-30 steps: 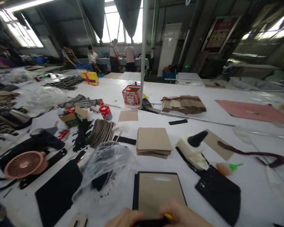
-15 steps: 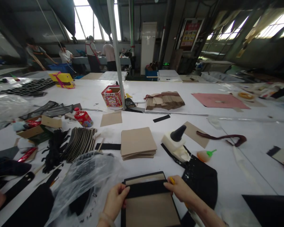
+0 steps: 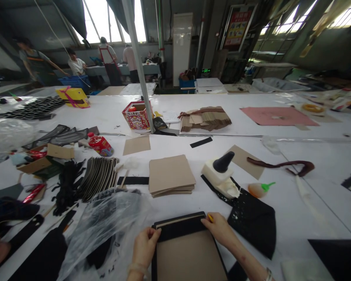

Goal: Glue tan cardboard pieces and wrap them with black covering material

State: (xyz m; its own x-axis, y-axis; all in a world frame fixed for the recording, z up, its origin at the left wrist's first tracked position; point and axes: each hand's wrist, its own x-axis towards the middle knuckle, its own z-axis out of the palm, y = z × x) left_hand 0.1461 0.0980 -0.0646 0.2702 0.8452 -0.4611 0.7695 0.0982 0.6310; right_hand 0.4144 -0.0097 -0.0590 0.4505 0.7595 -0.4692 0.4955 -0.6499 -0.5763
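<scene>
A brown card panel with a black fabric border lies on the white table at the near edge. My left hand pinches the left end of a black strip laid across the panel's top. My right hand presses the strip's right end and also holds a small yellow tool between its fingers. Both hands rest on the panel's upper corners.
A stack of brown card squares lies just beyond the panel. A clear plastic bag is to the left, black fabric and a white glue pot with a black cone to the right. Several people stand at far tables.
The view has tipped down and swung slightly. My hands have slid the black strip up to the panel's top edge, and more of the brown card shows beneath it.
</scene>
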